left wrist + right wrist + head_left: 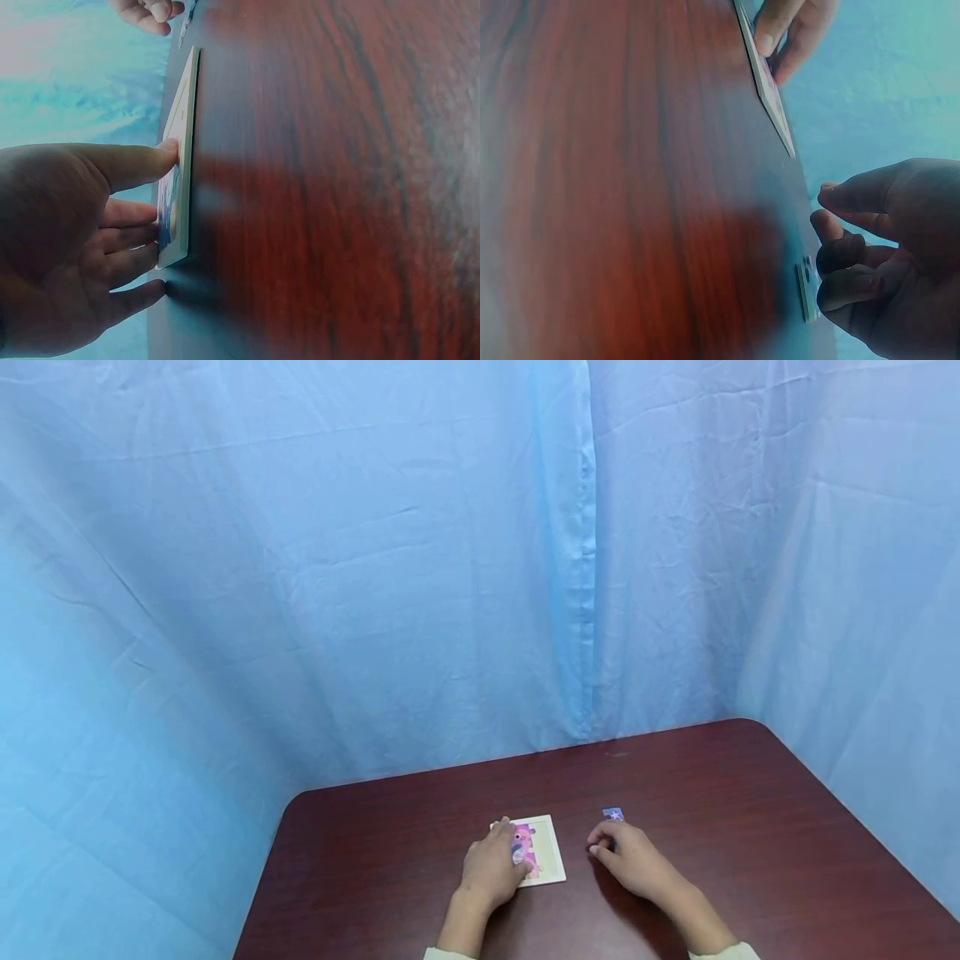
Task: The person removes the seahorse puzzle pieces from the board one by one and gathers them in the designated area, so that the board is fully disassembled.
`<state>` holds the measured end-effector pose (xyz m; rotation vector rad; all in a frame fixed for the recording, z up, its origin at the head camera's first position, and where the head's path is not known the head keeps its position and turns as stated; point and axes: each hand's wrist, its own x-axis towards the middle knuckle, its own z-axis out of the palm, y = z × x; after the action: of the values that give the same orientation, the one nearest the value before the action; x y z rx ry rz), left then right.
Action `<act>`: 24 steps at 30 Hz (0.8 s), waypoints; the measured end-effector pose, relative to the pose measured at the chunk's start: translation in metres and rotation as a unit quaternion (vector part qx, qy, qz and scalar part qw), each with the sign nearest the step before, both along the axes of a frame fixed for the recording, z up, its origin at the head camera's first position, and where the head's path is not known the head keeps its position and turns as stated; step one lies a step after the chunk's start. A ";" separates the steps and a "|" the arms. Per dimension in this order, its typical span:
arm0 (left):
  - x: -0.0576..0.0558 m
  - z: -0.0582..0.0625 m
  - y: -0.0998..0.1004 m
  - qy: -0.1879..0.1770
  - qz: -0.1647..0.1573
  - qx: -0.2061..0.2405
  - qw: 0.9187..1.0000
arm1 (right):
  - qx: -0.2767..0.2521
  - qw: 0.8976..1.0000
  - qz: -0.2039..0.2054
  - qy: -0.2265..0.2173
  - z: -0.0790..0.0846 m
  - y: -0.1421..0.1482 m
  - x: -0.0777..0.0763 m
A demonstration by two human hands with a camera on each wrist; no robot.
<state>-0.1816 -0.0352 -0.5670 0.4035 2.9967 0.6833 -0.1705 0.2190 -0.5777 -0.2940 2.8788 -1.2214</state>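
Observation:
A small jigsaw tray (555, 852) with a pale frame lies flat on the dark red table. Joined pink and purple pieces (522, 839) with a cartoon animal fill part of it, and bare pale backing shows on the right. My left hand (491, 864) rests over its left side, the thumb (169, 154) pressing on the picture and the fingers reaching across the far left part. To the right, my right hand (633, 860) hovers with loosely bent fingers and nothing visible between them. Just beyond its fingers lies a loose blue-purple puzzle piece (612, 813) with a white star.
The wooden table (360, 877) has rounded far corners. Blue cloth curtains (420, 568) hang behind it and along both sides, close to its edges. Bare tabletop lies between the tray and the right hand.

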 end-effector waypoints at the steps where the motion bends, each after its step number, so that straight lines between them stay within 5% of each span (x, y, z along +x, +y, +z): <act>1: -0.001 0.000 0.000 0.001 0.000 0.000 1.000 | 0.002 1.000 0.005 0.004 0.000 -0.002 0.000; 24: -0.003 0.003 -0.002 -0.001 0.009 -0.020 1.000 | 0.030 0.995 0.072 0.058 -0.006 -0.053 0.001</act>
<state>-0.1849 -0.0376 -0.5637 0.3751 3.0096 0.6229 -0.1697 0.1663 -0.5835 -0.5793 2.9224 -1.1276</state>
